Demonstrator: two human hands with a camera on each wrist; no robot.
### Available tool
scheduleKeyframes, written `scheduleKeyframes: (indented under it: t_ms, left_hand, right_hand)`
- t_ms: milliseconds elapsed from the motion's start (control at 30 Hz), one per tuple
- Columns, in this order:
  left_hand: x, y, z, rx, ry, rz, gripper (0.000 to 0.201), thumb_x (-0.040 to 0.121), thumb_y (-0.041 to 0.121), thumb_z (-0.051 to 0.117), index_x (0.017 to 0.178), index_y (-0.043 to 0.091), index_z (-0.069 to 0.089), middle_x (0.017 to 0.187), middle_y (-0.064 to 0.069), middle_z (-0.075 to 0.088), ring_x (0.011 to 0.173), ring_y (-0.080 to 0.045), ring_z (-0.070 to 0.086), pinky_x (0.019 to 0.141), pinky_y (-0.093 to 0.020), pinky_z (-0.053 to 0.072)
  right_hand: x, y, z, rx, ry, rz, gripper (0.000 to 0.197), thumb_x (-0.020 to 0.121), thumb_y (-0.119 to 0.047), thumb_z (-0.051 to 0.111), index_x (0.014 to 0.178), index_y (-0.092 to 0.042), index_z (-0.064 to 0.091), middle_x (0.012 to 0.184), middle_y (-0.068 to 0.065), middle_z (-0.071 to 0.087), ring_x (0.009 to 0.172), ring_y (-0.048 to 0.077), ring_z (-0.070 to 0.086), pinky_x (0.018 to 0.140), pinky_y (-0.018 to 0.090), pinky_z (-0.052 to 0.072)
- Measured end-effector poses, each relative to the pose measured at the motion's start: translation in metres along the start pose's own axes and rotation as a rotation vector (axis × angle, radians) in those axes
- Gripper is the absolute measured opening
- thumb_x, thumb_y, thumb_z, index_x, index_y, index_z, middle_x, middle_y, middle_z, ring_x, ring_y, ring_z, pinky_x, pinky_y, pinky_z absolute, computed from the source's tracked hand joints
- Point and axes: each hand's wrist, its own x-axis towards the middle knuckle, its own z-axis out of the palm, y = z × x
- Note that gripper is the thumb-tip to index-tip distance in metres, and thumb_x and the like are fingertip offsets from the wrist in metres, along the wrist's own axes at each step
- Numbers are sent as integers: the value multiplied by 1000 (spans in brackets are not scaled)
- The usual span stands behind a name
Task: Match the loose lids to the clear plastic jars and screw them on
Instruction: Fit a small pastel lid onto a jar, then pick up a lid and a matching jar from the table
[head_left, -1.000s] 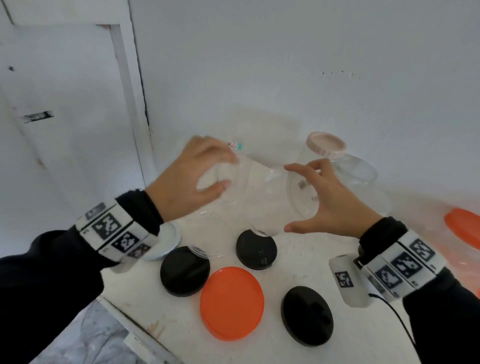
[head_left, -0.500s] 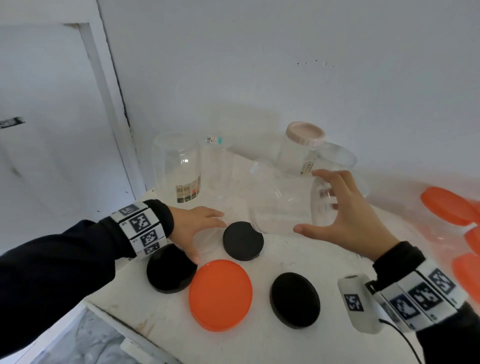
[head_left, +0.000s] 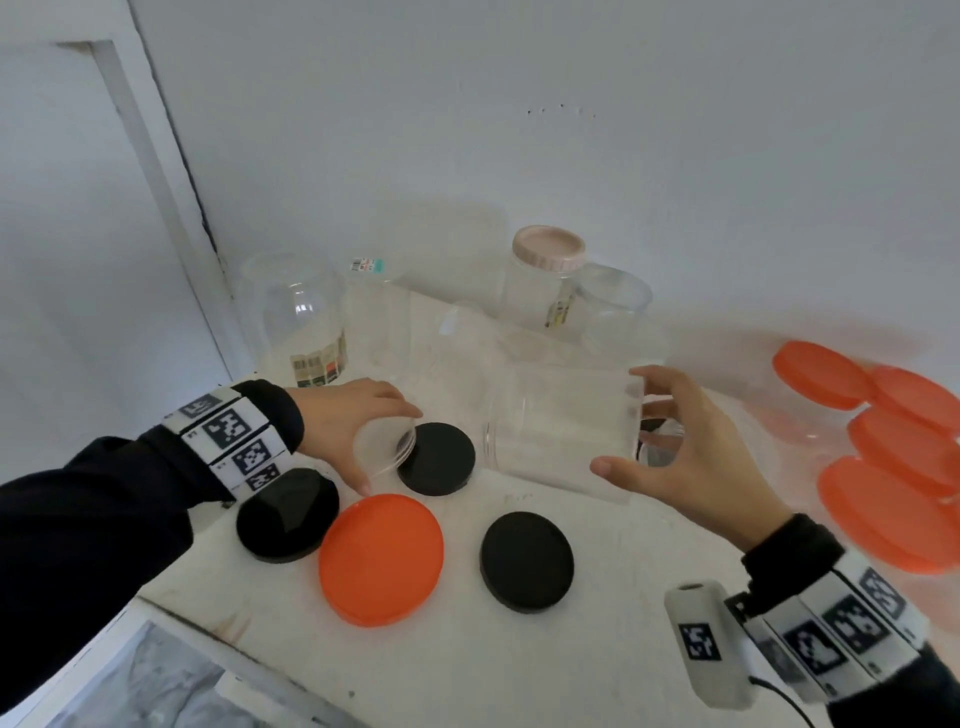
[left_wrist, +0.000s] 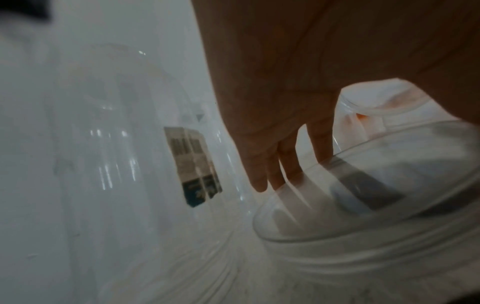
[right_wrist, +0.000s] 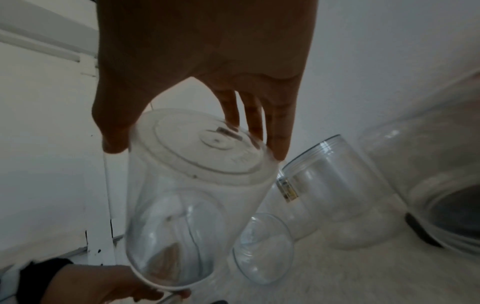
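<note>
Centrally, a large clear jar (head_left: 563, 431) is held on its side above the white surface (head_left: 597, 649), its flat base turned toward the right hand (head_left: 696, 457). That base is gripped by the right hand, with the thumb at one edge and the fingers (right_wrist: 278, 131) curled over the opposite edge, as is shown plainly in the right wrist view. The jar's open mouth is pointed toward the left hand (head_left: 343, 431).

A clear lid (head_left: 384, 441) is held by the left hand, fingers over its far rim and thumb on its near side, tilted and just beside the jar's mouth; whether the two touch cannot be told. One black lid (head_left: 436, 458) lies directly below the clear lid. Two more black lids (head_left: 287, 514) (head_left: 526, 561) and an orange lid (head_left: 382, 558) are laid flat on the near part of the surface.

Behind the hands, an upturned clear jar (head_left: 298, 322) bearing a label is stood at the left. A jar with a pink lid (head_left: 548, 249) is set near the wall, with another open clear jar (head_left: 613, 306) just beside it. At the far right, several orange-lidded jars (head_left: 883, 452) are seen lying, blurred.
</note>
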Motion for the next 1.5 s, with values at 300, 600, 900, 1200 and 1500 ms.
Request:
scheduleKeyframes:
  t_ms: [300, 600, 900, 1200, 1500]
  left_hand:
    - [-10, 68, -4, -243, 286, 130, 93, 50, 67, 69, 129, 56, 22, 143, 15, 27, 132, -6, 25, 106, -23, 20]
    - [10, 168, 8, -426, 452, 318, 91, 51, 62, 71, 130, 58, 27, 136, 26, 24, 129, 7, 21, 99, -3, 19]
    - [21, 243, 23, -475, 502, 410, 92, 56, 62, 68, 135, 51, 24, 139, 25, 23, 130, 3, 23, 96, -12, 27]
    - [31, 285, 39, -545, 542, 507, 100, 57, 57, 72, 142, 24, 29, 143, 14, 32, 126, 5, 32, 92, 2, 25]
    - [42, 318, 43, -477, 524, 654, 95, 58, 57, 71, 138, 24, 34, 136, 14, 28, 130, 3, 24, 99, -6, 26]
  right_hand:
    - [-60, 52, -41, 170, 38, 111, 80, 59, -15, 86, 120, -23, 33, 116, -18, 42, 109, -1, 48, 91, 24, 45]
    - [-120, 90, -75, 50, 16, 151, 84, 52, -33, 90, 121, -22, 43, 117, -12, 46, 109, -1, 47, 75, 12, 42]
    - [-159, 120, -94, 3, -32, 209, 83, 45, -31, 91, 108, -25, 38, 113, -12, 47, 106, 9, 48, 81, 24, 42]
    - [-189, 135, -106, 37, -90, 201, 106, 49, -36, 91, 127, -33, 19, 128, -8, 33, 120, 10, 40, 96, 24, 38]
    - [-206, 140, -110, 155, -101, 315, 107, 58, -36, 84, 137, -24, 14, 132, -6, 33, 121, 8, 40, 92, 21, 37]
